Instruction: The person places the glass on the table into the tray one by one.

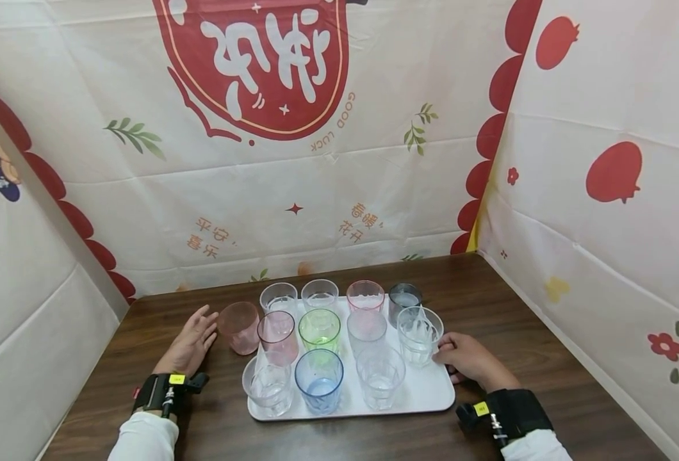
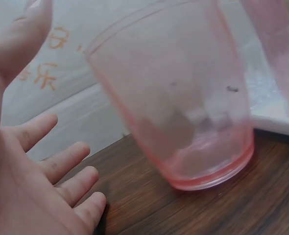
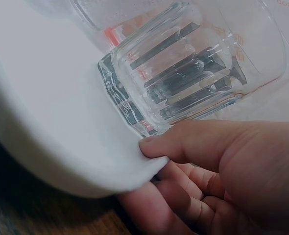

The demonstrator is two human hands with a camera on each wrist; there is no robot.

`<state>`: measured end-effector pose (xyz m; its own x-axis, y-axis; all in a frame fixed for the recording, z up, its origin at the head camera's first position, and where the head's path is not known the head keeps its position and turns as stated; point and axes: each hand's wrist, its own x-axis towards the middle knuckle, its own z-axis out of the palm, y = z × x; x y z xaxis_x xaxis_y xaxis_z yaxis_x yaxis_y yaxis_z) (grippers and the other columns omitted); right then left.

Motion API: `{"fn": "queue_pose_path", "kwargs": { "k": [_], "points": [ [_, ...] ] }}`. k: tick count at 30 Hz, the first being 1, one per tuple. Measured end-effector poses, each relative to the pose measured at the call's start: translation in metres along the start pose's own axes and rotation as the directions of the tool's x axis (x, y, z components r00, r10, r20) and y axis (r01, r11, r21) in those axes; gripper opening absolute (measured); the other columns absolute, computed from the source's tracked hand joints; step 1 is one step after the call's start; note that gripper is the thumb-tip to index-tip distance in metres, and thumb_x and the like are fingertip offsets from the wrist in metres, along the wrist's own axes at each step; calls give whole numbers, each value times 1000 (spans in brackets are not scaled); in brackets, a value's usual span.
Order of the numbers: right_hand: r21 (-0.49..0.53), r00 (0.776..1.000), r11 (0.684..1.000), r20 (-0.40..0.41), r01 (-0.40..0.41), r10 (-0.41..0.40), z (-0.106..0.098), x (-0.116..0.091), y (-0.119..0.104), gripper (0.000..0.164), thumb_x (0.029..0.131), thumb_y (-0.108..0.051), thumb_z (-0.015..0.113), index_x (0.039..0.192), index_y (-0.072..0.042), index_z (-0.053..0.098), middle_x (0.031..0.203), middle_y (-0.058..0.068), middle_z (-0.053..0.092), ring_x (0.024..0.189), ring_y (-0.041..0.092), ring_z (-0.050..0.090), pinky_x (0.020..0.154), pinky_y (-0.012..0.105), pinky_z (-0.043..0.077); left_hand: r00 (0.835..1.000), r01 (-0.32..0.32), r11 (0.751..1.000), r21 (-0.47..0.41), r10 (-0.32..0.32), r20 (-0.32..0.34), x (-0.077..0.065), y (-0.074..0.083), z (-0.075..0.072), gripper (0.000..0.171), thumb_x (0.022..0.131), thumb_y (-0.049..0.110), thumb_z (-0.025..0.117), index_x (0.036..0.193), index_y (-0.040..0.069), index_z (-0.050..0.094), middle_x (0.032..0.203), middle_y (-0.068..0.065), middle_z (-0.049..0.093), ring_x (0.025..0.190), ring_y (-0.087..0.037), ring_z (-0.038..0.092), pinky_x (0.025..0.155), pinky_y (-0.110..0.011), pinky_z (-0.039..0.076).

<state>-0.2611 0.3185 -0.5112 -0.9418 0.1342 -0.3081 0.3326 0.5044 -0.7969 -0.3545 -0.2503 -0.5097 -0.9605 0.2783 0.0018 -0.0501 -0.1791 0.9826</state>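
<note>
Beside a pink tumbler (image 1: pixel 239 330) on the wooden table, my left hand (image 1: pixel 191 342) has its fingers spread and holds nothing. The left wrist view shows a gap between those fingers and the tumbler (image 2: pixel 183 112), which stands just left of a white tray (image 1: pixel 428 390). My right hand (image 1: pixel 471 360) pinches the tray's right edge, thumb on top and fingers beneath. A clear ribbed glass (image 3: pixel 179 68) stands on the tray close to that thumb. The tray also carries a blue glass (image 1: pixel 319 384), a green glass (image 1: pixel 319 330), a pink glass (image 1: pixel 278 339) and several clear ones.
At the tray's back are a dark grey glass (image 1: pixel 405 301) and a red-rimmed glass (image 1: pixel 365 296). A clear glass (image 1: pixel 269 387) sits at the front left corner. Printed cloth (image 1: pixel 316 173) hangs behind the wooden table (image 1: pixel 524 346) and along both sides.
</note>
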Motion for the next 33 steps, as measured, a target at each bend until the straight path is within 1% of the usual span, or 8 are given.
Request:
{"fn": "queue_pose_path", "kwargs": {
  "k": [4, 7, 13, 17, 20, 26, 29, 33],
  "points": [
    [-1, 1000, 1000, -1, -1, 1, 0, 0, -2, 35, 89, -13, 72, 116, 0, 56, 97, 11, 57, 80, 24, 58, 63, 37, 56, 1000, -1, 1000, 10, 1, 12, 4, -1, 9, 68, 109, 28, 42, 159, 12, -2, 159, -17, 12, 142, -15, 26, 123, -50, 2],
    [5, 1000, 1000, 0, 15, -15, 1, 0, 0, 34, 88, -12, 73, 115, 1, 56, 97, 11, 58, 79, 24, 58, 62, 37, 57, 999, -15, 999, 34, 14, 37, 6, -3, 14, 74, 108, 21, 48, 159, 8, -3, 155, -11, 21, 132, -7, 33, 121, -48, 8],
    [3, 999, 999, -6, 40, -40, 3, 2, 3, 33, 88, -12, 72, 115, 0, 57, 96, 10, 59, 79, 23, 60, 61, 38, 57, 995, -47, 993, 105, 37, 95, 10, -7, 20, 78, 104, 14, 54, 159, 4, 0, 157, -22, 18, 125, -2, 39, 105, -31, 26],
    [8, 999, 999, 1, 34, -34, 3, 1, 2, 33, 88, -12, 72, 115, 0, 57, 97, 11, 58, 80, 23, 60, 62, 38, 57, 989, -70, 986, 150, 49, 140, 12, -10, 23, 80, 101, 10, 57, 159, 3, 3, 152, -14, 28, 127, -3, 40, 102, -26, 31],
    [8, 999, 999, 6, 33, -33, 2, 0, 1, 35, 88, -13, 72, 116, 0, 56, 97, 11, 58, 81, 23, 59, 63, 38, 57, 986, -91, 982, 165, 66, 152, 13, -11, 26, 84, 96, 5, 63, 158, 2, 6, 149, -10, 32, 133, -13, 36, 102, -23, 33],
    [7, 999, 999, 10, 35, -35, -1, -2, -1, 35, 88, -14, 72, 117, 0, 57, 97, 11, 56, 81, 24, 58, 63, 38, 57, 990, -92, 977, 190, 70, 122, 14, -10, 33, 90, 89, -2, 68, 157, 1, 9, 155, -26, 25, 145, -42, 23, 98, -17, 37],
    [11, 999, 999, 12, 37, -37, -1, -3, -1, 34, 88, -13, 72, 116, -1, 57, 96, 11, 56, 81, 24, 59, 63, 38, 57, 993, -86, 973, 213, 65, 103, 13, -10, 34, 88, 90, -3, 67, 157, 1, 11, 157, -28, 24, 145, -43, 24, 97, -15, 39],
    [7, 999, 999, 6, 38, -38, 0, -2, 0, 33, 88, -12, 72, 115, 0, 57, 95, 10, 56, 80, 24, 58, 62, 38, 57, 993, -106, 970, 220, 93, 72, 12, -11, 34, 83, 89, -5, 67, 155, 0, 18, 150, -22, 34, 136, -29, 40, 97, -17, 42]
  ]
}}
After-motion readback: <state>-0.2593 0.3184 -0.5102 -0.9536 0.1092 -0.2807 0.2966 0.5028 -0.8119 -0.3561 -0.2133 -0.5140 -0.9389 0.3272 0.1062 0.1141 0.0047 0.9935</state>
